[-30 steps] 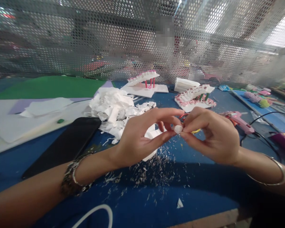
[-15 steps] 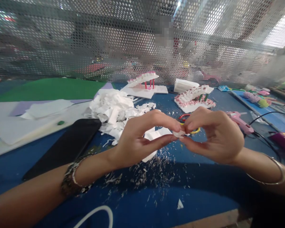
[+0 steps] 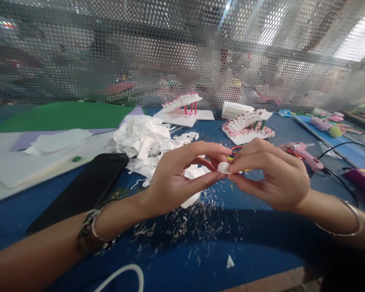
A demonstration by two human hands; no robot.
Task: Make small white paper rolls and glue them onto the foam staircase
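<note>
A small rounded white piece [image 3: 223,168], perhaps rolled or folded paper, is held above the table between my two hands. My right hand [image 3: 270,174] pinches it from the right with thumb and fingertips. From the left, my left hand [image 3: 179,174] has its thumb against the lower edge and a fingertip behind, while the index finger arches over the top. Scissors with red and yellow handles [image 3: 237,149] lie partly hidden behind the fingers. White paper scraps [image 3: 142,138] are heaped beyond my left hand, and fine shavings [image 3: 185,221] are scattered below.
Two white stair models, one with red posts [image 3: 185,117] and one with pink gravel [image 3: 246,129], stand at the back. A pink glue gun [image 3: 307,156] with its cord is at right. A black slab [image 3: 82,190] and a green sheet [image 3: 67,115] lie left.
The right fingers have shifted along the white piece, and the left index finger has lifted off it, so more of the piece shows. The things on the table stay put.
</note>
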